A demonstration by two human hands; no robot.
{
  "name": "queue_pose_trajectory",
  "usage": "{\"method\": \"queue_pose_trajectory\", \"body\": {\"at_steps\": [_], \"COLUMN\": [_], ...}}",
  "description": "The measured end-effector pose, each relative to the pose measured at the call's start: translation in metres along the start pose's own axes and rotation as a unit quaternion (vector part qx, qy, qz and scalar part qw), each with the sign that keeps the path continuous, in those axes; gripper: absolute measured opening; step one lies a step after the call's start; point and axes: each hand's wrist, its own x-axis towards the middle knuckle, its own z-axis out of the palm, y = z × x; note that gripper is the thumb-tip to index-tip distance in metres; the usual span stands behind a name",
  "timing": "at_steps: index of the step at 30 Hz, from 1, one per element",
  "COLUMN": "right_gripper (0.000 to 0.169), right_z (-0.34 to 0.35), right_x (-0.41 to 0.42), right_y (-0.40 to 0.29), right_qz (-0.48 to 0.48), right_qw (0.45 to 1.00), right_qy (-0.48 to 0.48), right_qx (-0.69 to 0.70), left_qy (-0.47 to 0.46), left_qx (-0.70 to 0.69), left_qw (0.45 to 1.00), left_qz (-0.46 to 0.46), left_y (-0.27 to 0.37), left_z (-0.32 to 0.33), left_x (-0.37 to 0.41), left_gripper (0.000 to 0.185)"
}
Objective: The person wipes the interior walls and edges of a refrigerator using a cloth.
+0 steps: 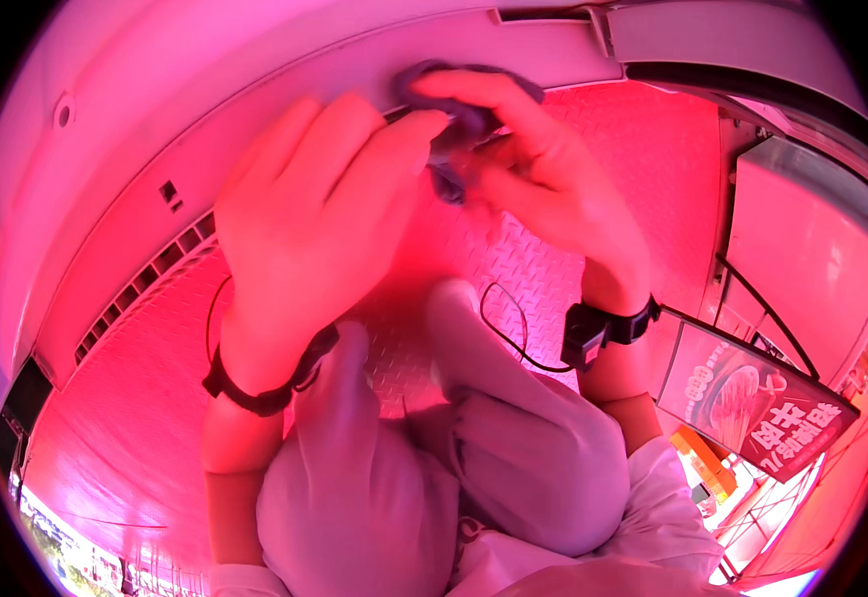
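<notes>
Both my hands are raised in front of my knees and close together. My right hand (553,164) pinches a dark crumpled cloth (523,80), its lower fingers blurred. Curled with its back toward me, my left hand (314,194) meets the cloth at its fingertips. Between the hands a small object (440,145) shows in part, with a shiny patch; the fingers and cloth hide most of it, so its kind is unclear. My left fingers appear closed on it. A dark strap (255,399) circles my left wrist, and a strap with a small black box (587,336) my right.
Diamond-plate metal flooring (512,261) lies under my feet. A pale panel (128,194) with slotted vents curves along the left and front. At right stand a signboard (747,395) bearing writing and a food picture, and a pale cabinet (800,224). Thin cables (523,328) hang near my wrists.
</notes>
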Motion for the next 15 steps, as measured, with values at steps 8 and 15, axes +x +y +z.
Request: {"method": "queue_pose_trajectory", "body": {"at_steps": [8,15], "right_gripper": [0.045,0.034], "right_z": [0.013,0.02], "right_x": [0.005,0.004], "right_y": [-0.005,-0.025], "right_qz": [0.016,0.035], "right_qw": [0.996,0.993], "right_qy": [-0.023,0.006], "right_qx": [0.081,0.108], "left_qy": [-0.02,-0.007], "left_qx": [-0.006,-0.052], "left_qw": [1.0,0.998], "left_qz": [0.0,-0.027], "left_y": [0.003,-0.001], "left_z": [-0.005,-0.006], "left_x": [0.002,-0.006], "left_gripper": [0.021,0.03]}}
